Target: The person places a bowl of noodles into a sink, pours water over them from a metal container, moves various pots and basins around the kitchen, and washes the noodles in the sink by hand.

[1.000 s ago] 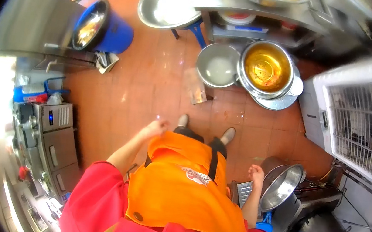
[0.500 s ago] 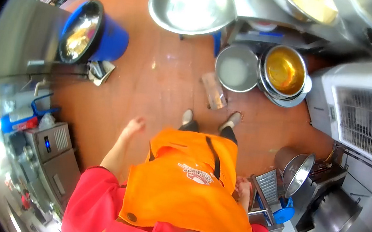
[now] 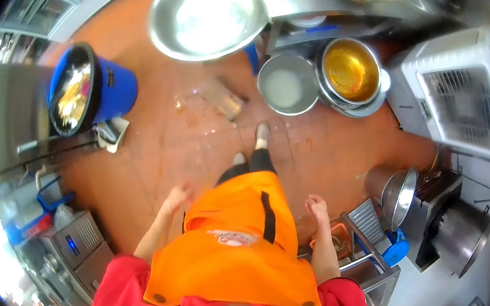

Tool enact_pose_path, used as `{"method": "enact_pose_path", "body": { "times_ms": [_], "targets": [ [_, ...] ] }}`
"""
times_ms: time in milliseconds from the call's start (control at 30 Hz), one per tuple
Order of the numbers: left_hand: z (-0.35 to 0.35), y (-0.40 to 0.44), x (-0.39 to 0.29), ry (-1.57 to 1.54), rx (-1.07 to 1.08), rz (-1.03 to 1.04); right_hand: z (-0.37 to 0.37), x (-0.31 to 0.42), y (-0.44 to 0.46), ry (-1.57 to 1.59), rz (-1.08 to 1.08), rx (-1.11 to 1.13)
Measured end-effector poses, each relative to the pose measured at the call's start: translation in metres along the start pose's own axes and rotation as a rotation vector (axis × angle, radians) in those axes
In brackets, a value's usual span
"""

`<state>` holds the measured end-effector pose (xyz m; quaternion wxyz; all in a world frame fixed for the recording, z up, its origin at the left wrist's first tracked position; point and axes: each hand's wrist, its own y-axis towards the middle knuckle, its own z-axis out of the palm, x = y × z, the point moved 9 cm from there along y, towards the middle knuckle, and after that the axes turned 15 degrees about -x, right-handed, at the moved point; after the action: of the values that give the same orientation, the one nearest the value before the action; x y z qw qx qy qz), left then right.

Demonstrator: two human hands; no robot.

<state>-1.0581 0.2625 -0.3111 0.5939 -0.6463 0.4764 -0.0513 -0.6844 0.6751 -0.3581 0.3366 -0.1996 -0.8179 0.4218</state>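
Note:
Out in front of the orange apron (image 3: 231,256), my left hand (image 3: 179,197) hangs over the tiled floor. Motion blur smears its fingers, and I see no object in it. My right hand (image 3: 317,207) hangs on the other side with its fingers curled in and nothing visible in them. Closest to it is a metal rack (image 3: 373,266) with an orange-red basket (image 3: 340,240); the hand looks apart from both. My shoes (image 3: 261,135) are in mid-step.
A large steel basin (image 3: 163,18) juts out ahead. Below the counter stand a pot of cloudy liquid (image 3: 289,83) and a pot of amber liquid (image 3: 350,71). A blue bin (image 3: 117,90) stands left, a white cooler unit (image 3: 469,96) right. A strainer (image 3: 399,198) hangs near a steel pot (image 3: 463,237).
My body has stepped forward and the view has turned. My right hand has swung forward from beside the rack. My left hand has come back closer to the apron.

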Motion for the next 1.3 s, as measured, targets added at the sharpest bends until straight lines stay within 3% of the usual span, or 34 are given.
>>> {"method": "enact_pose_path", "body": {
  "times_ms": [100, 200, 233, 300, 467, 633, 867, 967, 1067, 1300],
  "targets": [
    [-0.001, -0.024, -0.004, -0.006, -0.042, -0.071, 0.05, 0.036, 0.052, 0.083, 0.026, -0.007],
    [-0.01, -0.035, 0.061, -0.136, -0.117, -0.248, 0.115, 0.076, 0.125, 0.254, 0.061, -0.003],
    [-0.015, -0.044, 0.079, 0.081, -0.174, -0.338, 0.138, 0.092, 0.156, 0.314, 0.068, 0.002],
    [-0.008, -0.051, 0.147, -0.135, -0.188, -0.554, 0.175, 0.115, 0.222, 0.413, 0.141, -0.051],
    [0.033, -0.042, 0.168, 0.0, -0.184, -0.728, 0.225, 0.156, 0.353, 0.548, 0.175, -0.045],
    [0.105, 0.03, 0.129, -0.154, -0.076, -0.54, 0.244, 0.176, 0.379, 0.588, -0.016, 0.012],
    [0.161, 0.117, 0.055, -0.21, 0.037, -0.397, 0.258, 0.145, 0.369, 0.666, 0.015, -0.084],
    [0.17, 0.139, 0.032, -0.192, 0.024, -0.351, 0.257, 0.143, 0.376, 0.617, 0.024, -0.029],
    [0.178, 0.153, 0.035, -0.221, 0.033, -0.349, 0.222, 0.142, 0.393, 0.458, 0.104, -0.149],
    [0.187, 0.138, 0.079, -0.154, 0.045, -0.478, 0.18, 0.235, 0.468, 1.055, -0.149, -0.216]
  ]
}}
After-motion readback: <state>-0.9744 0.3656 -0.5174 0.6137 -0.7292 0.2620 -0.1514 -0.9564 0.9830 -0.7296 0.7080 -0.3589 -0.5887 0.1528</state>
